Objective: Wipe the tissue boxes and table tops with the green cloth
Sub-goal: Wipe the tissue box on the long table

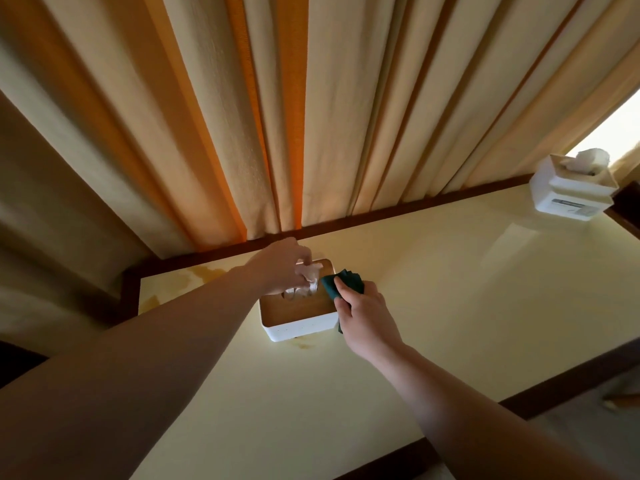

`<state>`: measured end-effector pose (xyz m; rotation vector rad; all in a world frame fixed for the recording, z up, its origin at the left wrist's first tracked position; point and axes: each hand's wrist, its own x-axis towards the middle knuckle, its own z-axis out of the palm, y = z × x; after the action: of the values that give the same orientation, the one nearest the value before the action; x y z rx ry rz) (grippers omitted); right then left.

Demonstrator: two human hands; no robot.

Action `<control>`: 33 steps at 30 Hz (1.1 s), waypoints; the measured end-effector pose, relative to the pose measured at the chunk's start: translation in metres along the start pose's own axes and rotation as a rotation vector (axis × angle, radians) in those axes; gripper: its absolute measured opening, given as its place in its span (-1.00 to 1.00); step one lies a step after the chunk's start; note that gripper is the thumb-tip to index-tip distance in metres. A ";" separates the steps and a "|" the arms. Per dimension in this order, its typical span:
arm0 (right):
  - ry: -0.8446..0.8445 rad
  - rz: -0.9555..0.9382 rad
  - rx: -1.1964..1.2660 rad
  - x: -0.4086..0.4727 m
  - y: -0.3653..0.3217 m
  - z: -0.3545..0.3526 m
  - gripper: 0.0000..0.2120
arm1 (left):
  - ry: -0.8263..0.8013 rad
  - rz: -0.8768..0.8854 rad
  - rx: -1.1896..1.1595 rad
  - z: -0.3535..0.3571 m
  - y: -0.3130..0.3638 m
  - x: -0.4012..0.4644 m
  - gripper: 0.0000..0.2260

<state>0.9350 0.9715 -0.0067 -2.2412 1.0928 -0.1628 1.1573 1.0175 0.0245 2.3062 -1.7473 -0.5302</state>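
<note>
On the pale yellow table (433, 323) with its dark wooden rim stood two tissue boxes, well apart. The near box (299, 315) sat toward the left end, white-sided with a brown wooden lid, a tuft of white tissue (309, 277) rising from the slot in that lid. The far box (573, 188) stood at the table's right back corner, white, with its own tissue sticking up from the top. Two bare arms reached in from the bottom edge. The left hand (280, 266) lay over the back of the near box's lid, its fingers curled round the tissue tuft and holding it. The right hand (363, 311) was at the box's right side, its fingers clenched on the one green cloth (341, 282), which was bunched and pressed against the right edge of the lid and the upper part of the box's side; a strip of the cloth showed below the hand as well, by the box's lower right corner. Yellowish stains marked the table near its left end and just below the near box. Behind the table hung a cream and orange curtain (277, 116) in long folds, with a bright gap of light at the far right.
</note>
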 end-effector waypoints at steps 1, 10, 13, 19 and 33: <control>0.004 -0.004 0.008 0.000 0.001 0.000 -0.56 | -0.016 -0.010 -0.021 0.002 0.001 0.003 -0.66; 0.054 0.027 0.013 0.006 0.012 -0.004 -0.56 | 0.020 -0.192 -0.019 0.010 -0.001 0.006 -0.44; 0.091 0.036 0.005 0.015 0.011 -0.007 -0.57 | 0.001 -0.276 -0.116 0.014 -0.011 -0.002 -0.29; 0.090 0.005 -0.046 0.038 -0.004 -0.007 -0.58 | 0.000 -0.342 -0.129 0.025 -0.015 -0.009 -0.51; -0.077 -0.070 -0.264 -0.003 -0.003 0.008 -0.55 | -0.011 -0.400 -0.230 0.029 -0.017 -0.009 -0.44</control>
<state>0.9381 0.9788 -0.0109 -2.4983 1.0462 0.0415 1.1583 1.0324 -0.0064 2.4864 -1.1542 -0.7655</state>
